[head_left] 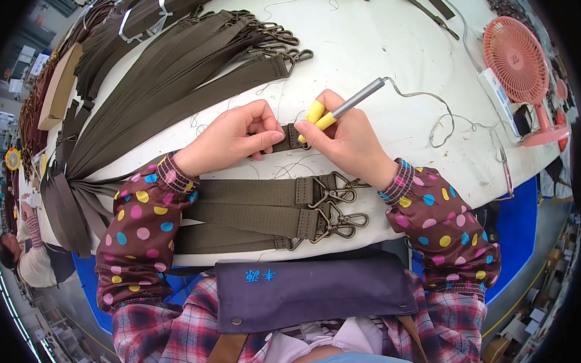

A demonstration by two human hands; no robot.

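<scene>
On the white table, my left hand [230,137] is curled closed around a dark olive webbing strap [289,136], close to its stitched end. In my right hand [353,136] is a corded pen-shaped tool [359,97] with a grey barrel and yellow lower part. Its lower end points down at the strap's end; whether it touches cannot be made out. A yellow cover [314,111] sits on a right fingertip. Nearer me lie several more straps [252,193] with bronze-coloured snap hooks [343,195] at their right ends.
A fanned bundle of olive straps [163,96] with hooks covers the far left. At the right stand a pink fan [516,60] and a white power strip [498,101]. The tool's thin cord [423,99] trails right. Loose threads lie about. Another person [31,258] is at far left.
</scene>
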